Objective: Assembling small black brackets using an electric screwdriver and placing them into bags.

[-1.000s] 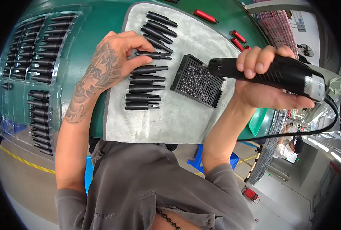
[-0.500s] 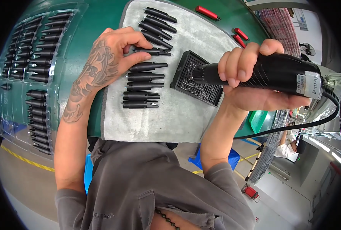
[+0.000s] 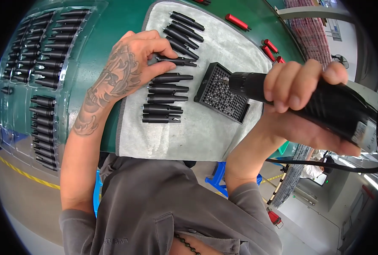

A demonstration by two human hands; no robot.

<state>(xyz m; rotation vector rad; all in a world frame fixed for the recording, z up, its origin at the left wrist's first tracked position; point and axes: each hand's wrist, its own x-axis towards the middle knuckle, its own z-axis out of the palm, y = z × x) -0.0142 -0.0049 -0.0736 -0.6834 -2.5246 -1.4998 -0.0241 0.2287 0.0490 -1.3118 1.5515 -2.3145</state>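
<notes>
My left hand [image 3: 140,53] pinches a black slotted tube-shaped part [image 3: 184,62] between thumb and fingers as it lies on the grey cloth mat [image 3: 155,144]. My right hand [image 3: 299,91] is wrapped round a black corded electric screwdriver [image 3: 338,110], whose nose points left above the black screw tray [image 3: 206,87]. That tray has a grid of holes, many with small shiny screws in them. More black tube parts lie in a column on the mat, several above and several below [image 3: 165,98] the pinched one.
At the left, a clear plastic blister tray [image 3: 76,51] holds rows of similar black parts. Red cylindrical pieces [image 3: 238,22] lie on the green table [image 3: 112,17] beyond the mat. The screwdriver's black cable [image 3: 325,163] runs below my right hand. A blue stool [image 3: 216,180] stands under the table.
The screwdriver has moved right, and its nose now sits nearer the screw tray's upper right side. My left hand keeps its pinch on the same part. The whole view has shifted slightly.
</notes>
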